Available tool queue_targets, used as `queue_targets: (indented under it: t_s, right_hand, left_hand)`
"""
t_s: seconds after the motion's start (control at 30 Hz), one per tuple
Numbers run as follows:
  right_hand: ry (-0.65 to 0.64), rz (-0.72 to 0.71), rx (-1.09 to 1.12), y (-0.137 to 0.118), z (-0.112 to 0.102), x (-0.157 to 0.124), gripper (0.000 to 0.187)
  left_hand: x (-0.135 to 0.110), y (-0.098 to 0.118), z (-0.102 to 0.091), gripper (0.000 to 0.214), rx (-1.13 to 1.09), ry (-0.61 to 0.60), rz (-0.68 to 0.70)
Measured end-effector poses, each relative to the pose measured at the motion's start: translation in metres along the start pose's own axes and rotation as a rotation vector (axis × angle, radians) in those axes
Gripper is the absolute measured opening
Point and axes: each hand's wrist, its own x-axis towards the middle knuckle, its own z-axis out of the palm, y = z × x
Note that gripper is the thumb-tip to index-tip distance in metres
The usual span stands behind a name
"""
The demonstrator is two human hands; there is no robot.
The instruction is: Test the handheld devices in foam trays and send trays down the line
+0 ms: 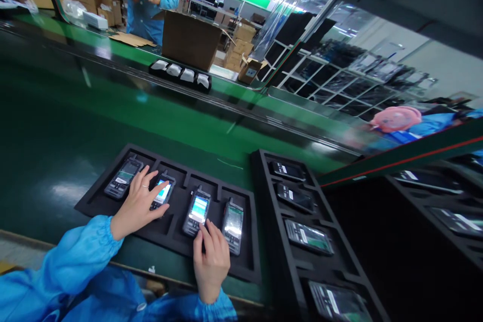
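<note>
A black foam tray (177, 239) lies in front of me with several handheld radio phones in its slots. My left hand (138, 204), fingers spread, rests over the second phone (164, 192), whose screen is lit. With bent fingers my right hand (213, 256) touches the keypad area of the third phone (199, 207), also lit. At the left end sits a phone with a dark screen (124, 176). Another phone (234, 224) lies at the right end, its screen reflecting light. My right hand partly covers the gap between the last two.
To the right stands a deeper foam tray (298, 261) holding several phones. Beyond the green belt (181, 115), a black tray (181, 76) with white packets sits by an open carton (190, 40). A co-worker in blue (151, 2) holds cardboard. A green-framed partition (407, 153) rises at right.
</note>
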Motion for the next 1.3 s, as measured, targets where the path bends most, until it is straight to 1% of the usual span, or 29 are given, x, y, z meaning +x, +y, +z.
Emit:
queue_targets:
  t_s: [0.2, 0.33, 0.43, 0.5, 0.6, 0.7, 1.0, 1.17, 1.3]
  right_hand:
    - [0.001, 0.021, 0.028, -0.001, 0.000, 0.000, 0.020]
    - [0.007, 0.017, 0.022, -0.001, -0.001, 0.001, 0.021]
    - [0.008, 0.014, 0.016, -0.001, -0.001, 0.001, 0.021]
    - [0.007, 0.020, 0.023, 0.000, 0.000, 0.001, 0.021]
    - [0.006, 0.030, 0.029, 0.000, 0.000, 0.000, 0.022]
    - [0.004, 0.026, 0.020, -0.001, 0.000, 0.001, 0.021]
    - [-0.015, -0.005, 0.000, 0.001, 0.000, 0.000, 0.019]
    - [-0.013, 0.013, 0.017, 0.000, -0.001, 0.000, 0.019]
    - [-0.003, 0.015, 0.023, -0.001, -0.002, 0.001, 0.019]
  left_hand:
    - [0.010, 0.003, 0.007, 0.042, 0.102, -0.021, 0.032]
    - [0.007, 0.003, 0.002, 0.041, 0.107, -0.015, 0.050]
    - [-0.001, 0.000, -0.004, 0.041, 0.089, 0.016, 0.032]
    - [-0.010, -0.003, -0.007, 0.040, 0.088, 0.014, 0.009]
    - [-0.024, -0.007, -0.006, 0.038, 0.079, 0.011, -0.014]
    - [-0.031, -0.007, -0.002, 0.038, 0.054, 0.013, -0.018]
    - [-0.025, 0.005, 0.006, 0.041, 0.043, 0.001, 0.014]
    - [-0.024, 0.006, 0.009, 0.047, 0.080, -0.046, 0.011]
    - [-0.025, 0.005, 0.009, 0.052, 0.047, -0.007, -0.012]
